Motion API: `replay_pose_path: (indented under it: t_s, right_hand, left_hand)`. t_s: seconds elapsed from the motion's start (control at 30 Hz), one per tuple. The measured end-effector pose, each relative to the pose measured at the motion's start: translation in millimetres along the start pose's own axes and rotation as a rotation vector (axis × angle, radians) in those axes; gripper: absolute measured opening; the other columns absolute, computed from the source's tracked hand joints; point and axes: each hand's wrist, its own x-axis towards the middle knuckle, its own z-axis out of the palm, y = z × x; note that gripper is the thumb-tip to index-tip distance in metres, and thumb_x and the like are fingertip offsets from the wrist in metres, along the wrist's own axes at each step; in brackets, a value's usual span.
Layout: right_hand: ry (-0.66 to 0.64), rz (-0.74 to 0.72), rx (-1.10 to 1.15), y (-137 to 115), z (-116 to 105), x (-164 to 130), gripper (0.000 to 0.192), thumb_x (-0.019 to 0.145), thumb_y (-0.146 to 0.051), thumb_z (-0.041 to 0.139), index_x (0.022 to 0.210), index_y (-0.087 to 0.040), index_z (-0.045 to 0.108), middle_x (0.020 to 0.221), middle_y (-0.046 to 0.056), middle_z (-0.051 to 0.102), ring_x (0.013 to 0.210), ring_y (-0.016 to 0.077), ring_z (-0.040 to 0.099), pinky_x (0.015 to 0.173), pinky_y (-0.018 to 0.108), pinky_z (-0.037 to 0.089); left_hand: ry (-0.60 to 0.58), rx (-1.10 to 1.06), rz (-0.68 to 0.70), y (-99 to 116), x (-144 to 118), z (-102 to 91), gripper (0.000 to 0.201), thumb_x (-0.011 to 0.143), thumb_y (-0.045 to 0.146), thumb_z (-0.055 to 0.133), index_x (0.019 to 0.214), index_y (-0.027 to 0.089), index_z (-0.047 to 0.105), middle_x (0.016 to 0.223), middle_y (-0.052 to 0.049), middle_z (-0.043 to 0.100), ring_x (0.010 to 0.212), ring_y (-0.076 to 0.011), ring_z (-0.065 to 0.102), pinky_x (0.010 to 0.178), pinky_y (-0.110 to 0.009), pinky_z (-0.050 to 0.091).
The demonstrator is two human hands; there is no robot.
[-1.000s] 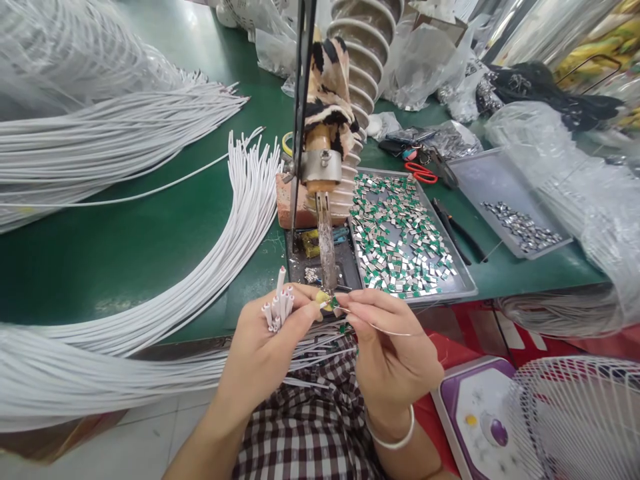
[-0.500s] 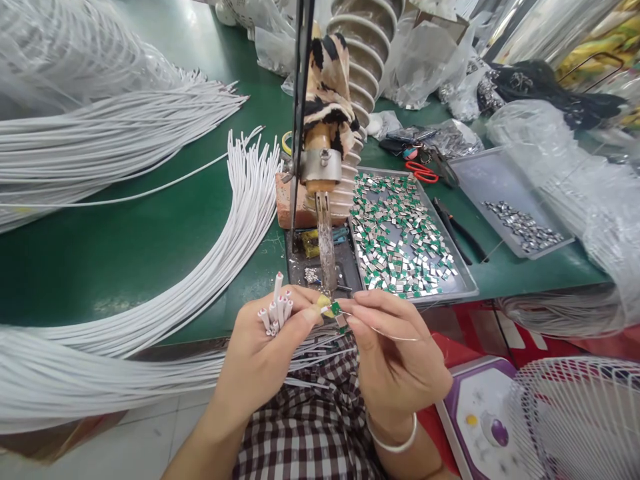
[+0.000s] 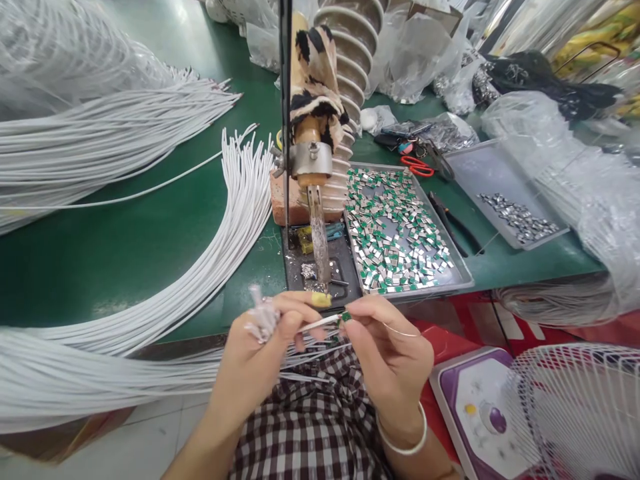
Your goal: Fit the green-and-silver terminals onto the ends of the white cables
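My left hand (image 3: 260, 357) grips a bunch of short white wires (image 3: 261, 317), their ends sticking up between the fingers, and its thumb and forefinger pinch one wire (image 3: 320, 323) that points right. My right hand (image 3: 387, 353) pinches a small green chip (image 3: 345, 317) at that wire's tip and also holds a thin bare solder wire (image 3: 400, 330). Both hands hover just below the tip of the fixed soldering iron (image 3: 319, 240), over my checked lap.
A metal tray (image 3: 463, 277) full of green and silver chips lies right of the iron. A second tray (image 3: 500, 167) with silver parts, red scissors (image 3: 417, 167) and pliers (image 3: 453, 227) lie beyond. White wire bundles (image 3: 220, 247) curve across the green table. A fan (image 3: 575, 413) stands at lower right.
Both hands have dropped slightly away from the iron's tip. The left hand has turned, and one wire now lies level toward the chip in the right hand.
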Motion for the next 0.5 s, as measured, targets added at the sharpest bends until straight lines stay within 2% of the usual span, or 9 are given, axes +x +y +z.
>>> replay_pose_path:
  t_s: [0.03, 0.07, 0.13, 0.17, 0.23, 0.27, 0.37, 0.5]
  right_hand:
    - [0.004, -0.006, 0.006, 0.6, -3.5, 0.0, 0.021, 0.088, -0.007, 0.061, 0.098, -0.023, 0.07, 0.082, 0.0, 0.071, 0.072, 0.0138, 0.066, 0.065, 0.026, 0.055]
    - [0.003, -0.003, -0.002, 0.8, -7.5, 0.5, 0.021, 0.087, -0.006, 0.061, 0.097, -0.023, 0.069, 0.083, 0.0, 0.069, 0.075, 0.014, 0.065, 0.068, 0.027, 0.054]
    - [-0.03, 0.021, -0.049, -0.4, -15.0, 2.4, 0.02, 0.086, -0.007, 0.061, 0.097, -0.022, 0.067, 0.086, 0.001, 0.067, 0.082, 0.0152, 0.063, 0.074, 0.029, 0.053]
    - [-0.066, 0.029, -0.076, -2.0, -17.6, 3.5, 0.019, 0.086, -0.008, 0.062, 0.097, -0.022, 0.066, 0.087, 0.001, 0.066, 0.084, 0.0159, 0.062, 0.076, 0.031, 0.053]
    - [-0.17, 0.006, -0.119, -6.7, -19.1, 4.7, 0.017, 0.085, -0.01, 0.065, 0.097, -0.022, 0.066, 0.086, 0.0, 0.067, 0.085, 0.0171, 0.061, 0.079, 0.034, 0.052]
    - [-0.232, -0.024, -0.139, -9.3, -18.0, 4.6, 0.017, 0.085, -0.011, 0.067, 0.097, -0.022, 0.066, 0.085, 0.0, 0.068, 0.085, 0.0176, 0.061, 0.08, 0.035, 0.052]
    - [-0.379, -0.145, -0.208, -14.9, -10.4, 1.8, 0.016, 0.087, -0.016, 0.072, 0.101, -0.022, 0.066, 0.09, 0.001, 0.073, 0.086, 0.0185, 0.061, 0.081, 0.037, 0.053]
    - [-0.383, -0.234, -0.211, -15.5, -5.0, -2.0, 0.009, 0.094, -0.012, 0.064, 0.097, -0.019, 0.068, 0.087, 0.001, 0.076, 0.083, 0.0165, 0.06, 0.077, 0.035, 0.052]
  left_hand:
    - [0.061, -0.069, -0.011, -3.2, -3.2, -2.6, 0.034, 0.095, 0.047, 0.063, 0.079, 0.02, 0.076, 0.083, -0.008, 0.076, 0.095, -0.0244, 0.072, 0.073, -0.029, 0.058]
    - [0.121, -0.125, -0.01, -5.8, -6.7, -4.8, 0.037, 0.094, 0.052, 0.063, 0.08, 0.02, 0.076, 0.087, -0.007, 0.076, 0.087, -0.022, 0.073, 0.074, -0.03, 0.058]
    - [0.177, -0.159, -0.046, -8.1, -14.3, -6.7, 0.039, 0.091, 0.057, 0.064, 0.082, 0.02, 0.076, 0.081, -0.003, 0.073, 0.064, -0.0127, 0.065, 0.064, -0.024, 0.055]
    - [0.163, -0.147, -0.089, -8.0, -18.0, -6.1, 0.036, 0.089, 0.056, 0.068, 0.086, 0.021, 0.076, 0.074, -0.001, 0.069, 0.055, -0.0091, 0.057, 0.056, -0.021, 0.049]
    - [0.081, -0.114, -0.203, -6.4, -24.8, -1.8, 0.031, 0.082, 0.046, 0.08, 0.1, 0.022, 0.075, 0.067, 0.004, 0.062, 0.051, -0.0075, 0.048, 0.048, -0.018, 0.041]
    - [0.033, -0.104, -0.25, -5.5, -27.5, 1.1, 0.037, 0.078, 0.04, 0.084, 0.109, 0.024, 0.072, 0.066, 0.005, 0.06, 0.052, -0.008, 0.047, 0.049, -0.018, 0.041]
    - [-0.072, -0.064, -0.305, -4.0, -32.3, 7.7, 0.053, 0.076, 0.026, 0.085, 0.124, 0.028, 0.063, 0.076, 0.004, 0.065, 0.062, -0.0116, 0.057, 0.058, -0.02, 0.049]
    - [-0.221, 0.05, -0.257, -3.1, -31.3, 4.1, 0.047, 0.08, 0.021, 0.08, 0.122, 0.03, 0.061, 0.091, 0.0, 0.071, 0.074, -0.0158, 0.067, 0.063, -0.022, 0.052]
